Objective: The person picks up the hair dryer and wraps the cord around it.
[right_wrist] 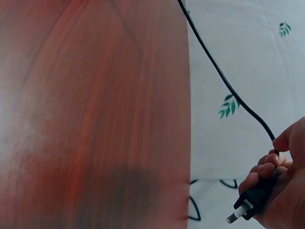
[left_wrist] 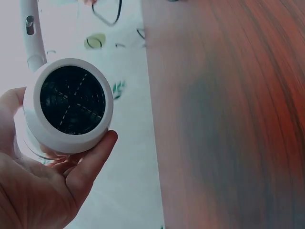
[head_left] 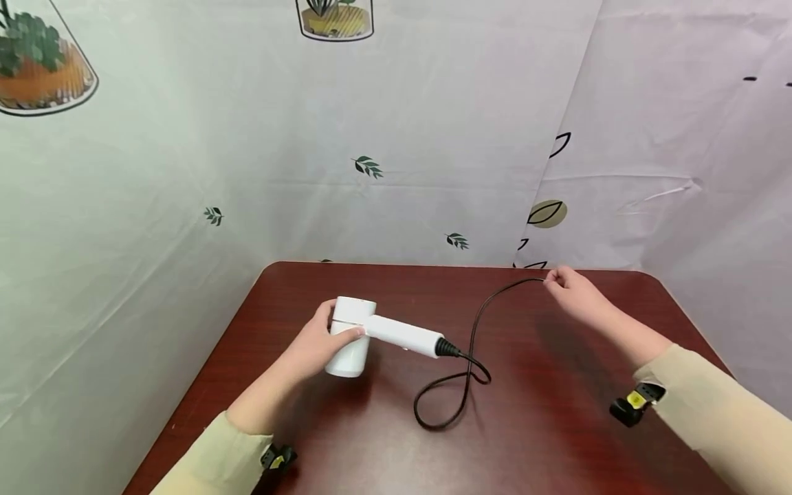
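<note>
A white hair dryer [head_left: 405, 335] is held by its barrel in my left hand [head_left: 315, 347], thumb across the front near the handle joint. The left wrist view looks into the barrel's round dark grille [left_wrist: 72, 100], with fingers curled around the white housing. From the handle's ribbed black end runs a black cord [head_left: 476, 323], which loops once and crosses itself. Up at the right, my right hand [head_left: 575, 292] pinches the cord near its far end. In the right wrist view the black plug [right_wrist: 257, 198] lies within the curled fingers, its metal prongs sticking out past them.
A dark reddish-brown table [head_left: 557, 440] with rounded far corners spreads below both hands. Pale hanging fabric [head_left: 433, 137] printed with leaves and potted plants stands around its back and sides. Each wrist wears a small black and yellow camera strap.
</note>
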Available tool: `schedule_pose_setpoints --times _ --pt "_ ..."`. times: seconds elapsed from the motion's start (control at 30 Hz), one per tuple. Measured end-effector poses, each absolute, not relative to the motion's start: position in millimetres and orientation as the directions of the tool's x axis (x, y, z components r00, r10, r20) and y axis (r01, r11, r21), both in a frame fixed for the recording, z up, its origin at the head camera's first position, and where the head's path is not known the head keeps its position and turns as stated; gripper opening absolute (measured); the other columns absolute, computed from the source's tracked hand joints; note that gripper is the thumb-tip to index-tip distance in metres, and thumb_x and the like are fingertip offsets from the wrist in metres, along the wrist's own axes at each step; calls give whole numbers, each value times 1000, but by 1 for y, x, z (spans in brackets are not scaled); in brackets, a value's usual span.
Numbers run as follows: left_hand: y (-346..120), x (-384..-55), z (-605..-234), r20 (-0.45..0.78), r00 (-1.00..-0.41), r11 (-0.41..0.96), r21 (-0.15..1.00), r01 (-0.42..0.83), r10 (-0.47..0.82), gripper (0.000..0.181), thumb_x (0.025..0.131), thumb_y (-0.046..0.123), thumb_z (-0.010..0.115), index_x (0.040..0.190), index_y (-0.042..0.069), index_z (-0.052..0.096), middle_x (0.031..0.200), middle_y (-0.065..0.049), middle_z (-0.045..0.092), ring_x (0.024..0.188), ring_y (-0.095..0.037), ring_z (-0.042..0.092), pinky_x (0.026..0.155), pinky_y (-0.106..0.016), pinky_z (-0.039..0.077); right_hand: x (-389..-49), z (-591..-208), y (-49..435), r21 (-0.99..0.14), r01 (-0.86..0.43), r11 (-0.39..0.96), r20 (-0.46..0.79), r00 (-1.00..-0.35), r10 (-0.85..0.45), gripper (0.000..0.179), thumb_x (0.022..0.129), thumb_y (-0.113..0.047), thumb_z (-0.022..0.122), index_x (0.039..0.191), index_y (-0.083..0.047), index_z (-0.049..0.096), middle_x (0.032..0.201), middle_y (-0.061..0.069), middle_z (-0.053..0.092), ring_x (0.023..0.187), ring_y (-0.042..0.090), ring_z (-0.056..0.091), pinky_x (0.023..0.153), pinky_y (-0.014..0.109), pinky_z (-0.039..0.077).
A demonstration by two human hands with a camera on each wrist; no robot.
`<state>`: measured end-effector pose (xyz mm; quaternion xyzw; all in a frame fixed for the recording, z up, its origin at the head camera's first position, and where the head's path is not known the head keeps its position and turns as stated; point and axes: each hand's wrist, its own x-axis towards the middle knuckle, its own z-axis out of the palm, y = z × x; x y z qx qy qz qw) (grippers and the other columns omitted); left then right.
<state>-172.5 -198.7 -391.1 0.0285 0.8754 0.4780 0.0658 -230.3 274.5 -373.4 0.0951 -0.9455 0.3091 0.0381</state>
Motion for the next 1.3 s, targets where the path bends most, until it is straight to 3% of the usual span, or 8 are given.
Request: schedule_pose_setpoints --times 0.13,0.23,0.37,0.57,0.97,1.3 --pt "-183 -174 -389 -81 -986 479 878 0 147 85 87 43 75 149 10 29 129 -12 54 103 -25 61 81 -40 54 -233 -373 262 -586 -209 783 78 -976 -202 19 104 -18 45 115 -4 53 90 11 56 76 22 49 69 37 41" --pt "-173 -175 -387 -71 -984 425 905 5 163 81 88 41 74 149 11 29 126 -12 55 102 -26 61 80 -40 54 -232 -376 253 -587 -228 777 34 -966 -257 25 105 -16 44 127 -9 54 110 14 60 84 25 53 72 39 42" --pt "-163 -177 -383 -69 -983 381 925 1 171 78 90 39 73 148 11 30 123 -14 55 102 -26 61 80 -40 54 -228 -385 243 -590 -288 754 23 -940 -341 28 105 -10 44 128 -12 58 128 14 59 98 28 58 75 40 45" --pt "-156 -178 -378 -80 -985 305 952 -30 151 75 92 38 70 148 10 29 125 -17 56 103 -27 63 81 -42 55 -221 -394 234 -591 -346 729 27 -911 -411 25 103 -4 46 116 -14 66 120 9 64 102 25 57 79 42 46" --pt "-149 -181 -378 -62 -992 228 973 -36 106 73 94 34 68 146 6 26 126 -19 56 105 -28 63 83 -41 55 -203 -400 225 -606 -361 709 12 -895 -445 17 101 -14 56 112 -16 69 115 3 66 105 22 59 83 41 48" --pt "-131 -178 -378 -59 -973 245 970 -3 221 70 93 31 70 147 9 31 122 -17 58 101 -27 64 81 -42 55 -214 -403 223 -564 -368 739 -7 -893 -450 22 102 -15 54 118 -12 70 115 5 67 104 22 59 81 41 47"
